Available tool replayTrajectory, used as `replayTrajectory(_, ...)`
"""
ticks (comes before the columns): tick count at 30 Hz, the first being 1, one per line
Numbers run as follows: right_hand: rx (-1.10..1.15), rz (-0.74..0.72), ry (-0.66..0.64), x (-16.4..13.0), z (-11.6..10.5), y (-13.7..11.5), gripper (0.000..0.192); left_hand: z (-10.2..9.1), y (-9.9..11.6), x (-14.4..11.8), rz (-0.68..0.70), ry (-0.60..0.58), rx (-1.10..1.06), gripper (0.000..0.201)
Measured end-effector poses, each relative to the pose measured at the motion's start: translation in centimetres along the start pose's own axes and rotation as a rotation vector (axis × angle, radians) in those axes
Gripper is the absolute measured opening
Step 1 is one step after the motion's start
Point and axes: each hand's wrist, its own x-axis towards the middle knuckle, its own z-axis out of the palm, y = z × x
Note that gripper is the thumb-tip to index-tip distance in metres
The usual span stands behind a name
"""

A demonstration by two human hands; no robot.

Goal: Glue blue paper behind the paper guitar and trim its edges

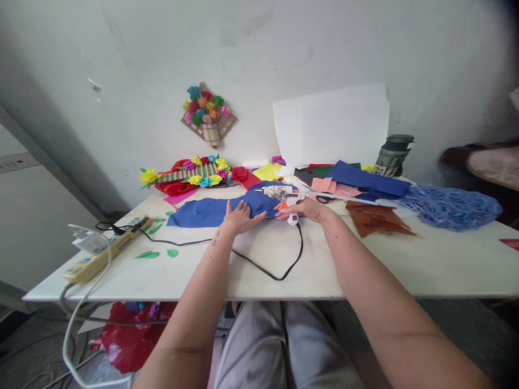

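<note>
A long strip of blue crepe paper (198, 212) lies across the white table (259, 259). My left hand (243, 216) rests on it with the fingers spread. My right hand (302, 209) is wrapped round a white hot glue gun (302, 193), whose nozzle points left above the blue paper. A thin white glue stick (344, 199) sticks out of its back to the right. From the handle a black cord (279, 278) loops over the table to the left. A small orange piece (281, 205) shows beside the fingers of my right hand.
A power strip (105, 254) and several green paper leaves (148, 254) lie at left. Behind are a paper-flower piece (194, 173) and coloured paper (267, 172). Scissors (324, 198), brown paper (373, 219), blue yarn (454, 208) and a dark bottle (393, 156) are at right.
</note>
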Motion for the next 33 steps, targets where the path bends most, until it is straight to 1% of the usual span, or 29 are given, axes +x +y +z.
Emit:
replayTrajectory(4,-0.005,-0.002,0.002,0.1,-0.1,0.3,0.037,0.3,0.0,0.3,0.003,-0.053,0.010,0.079)
replayTrajectory(7,-0.025,0.015,-0.010,0.1,-0.1,0.3,0.040,0.2,0.1,0.2,0.000,-0.053,0.021,0.085)
replayTrajectory(9,-0.029,0.016,-0.017,0.1,-0.1,0.2,0.042,0.1,0.2,0.0,-0.004,-0.028,0.028,0.087)
replayTrajectory(13,-0.017,0.012,-0.013,0.0,0.0,0.2,0.044,-0.3,0.7,-0.6,0.008,0.051,0.031,0.085)
replayTrajectory(15,-0.014,0.014,-0.009,0.1,-0.1,0.2,0.043,-0.3,1.0,-0.7,0.036,0.060,0.029,0.082)
replayTrajectory(18,-0.026,0.020,-0.013,0.1,-0.2,0.3,0.039,0.0,1.2,-0.7,0.055,0.049,0.037,0.079)
replayTrajectory(25,-0.036,0.031,-0.013,0.0,-0.2,0.2,0.035,0.6,1.4,-0.5,0.034,0.029,0.055,0.073)
replayTrajectory(29,-0.024,0.031,-0.021,0.0,-0.1,0.3,0.038,0.7,1.4,-0.4,-0.005,0.021,0.053,0.076)
replayTrajectory(33,-0.023,0.027,-0.019,0.1,-0.2,0.5,0.042,0.8,1.3,-0.2,-0.017,-0.032,0.042,0.081)
